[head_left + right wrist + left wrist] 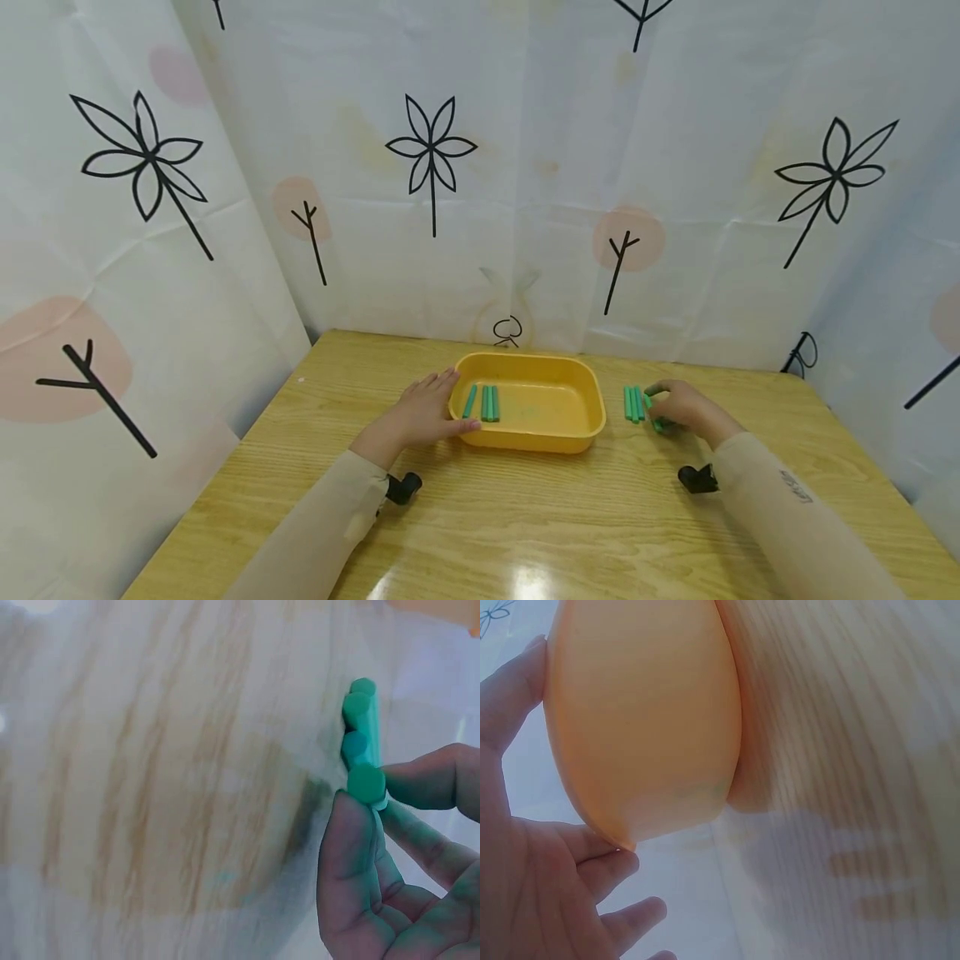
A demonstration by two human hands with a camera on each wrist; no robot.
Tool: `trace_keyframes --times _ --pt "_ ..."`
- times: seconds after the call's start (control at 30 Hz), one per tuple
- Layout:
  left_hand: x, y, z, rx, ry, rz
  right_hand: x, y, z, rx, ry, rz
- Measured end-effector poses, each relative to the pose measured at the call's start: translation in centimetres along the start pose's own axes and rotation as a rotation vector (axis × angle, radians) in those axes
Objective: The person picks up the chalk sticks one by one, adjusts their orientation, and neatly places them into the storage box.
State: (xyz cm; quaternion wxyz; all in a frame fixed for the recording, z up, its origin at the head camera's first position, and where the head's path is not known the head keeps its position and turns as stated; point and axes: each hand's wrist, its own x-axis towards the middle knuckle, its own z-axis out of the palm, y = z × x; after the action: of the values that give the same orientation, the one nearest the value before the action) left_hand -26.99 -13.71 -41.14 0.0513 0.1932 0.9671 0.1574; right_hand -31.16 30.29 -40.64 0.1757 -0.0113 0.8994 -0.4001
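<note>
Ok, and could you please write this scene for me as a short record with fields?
Container: yellow tray on wooden table
Inside tray: green sticks near its left end, one slanted apart
Left hand: touches the tray's left side
Right hand: pinches a green stick
Right of tray: row of green sticks on table
Background: white sheet with black plant drawings

Curtained-off work area, wood-grain tbl [585, 517] w/ flower-print sheets [517, 175] on 3 sides
</note>
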Motion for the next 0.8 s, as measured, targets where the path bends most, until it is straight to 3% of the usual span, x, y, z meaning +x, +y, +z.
trace_keyframes --times 0.23,0.5,0.8 --pt "0.0 0.1 -0.1 0.004 -0.006 -0.003 -0.7 -0.6 -0.2 0.077 -0.035 -0.01" --pt "0.1 0.1 -0.1 0.011 -0.004 -0.002 -1.7 -2.9 -0.1 0.164 -0.054 -0.044" --pt "0.0 0.2 -0.1 0.013 -0.005 -0.001 -2.4 -5.7 -0.7 0.318 -0.128 -0.077"
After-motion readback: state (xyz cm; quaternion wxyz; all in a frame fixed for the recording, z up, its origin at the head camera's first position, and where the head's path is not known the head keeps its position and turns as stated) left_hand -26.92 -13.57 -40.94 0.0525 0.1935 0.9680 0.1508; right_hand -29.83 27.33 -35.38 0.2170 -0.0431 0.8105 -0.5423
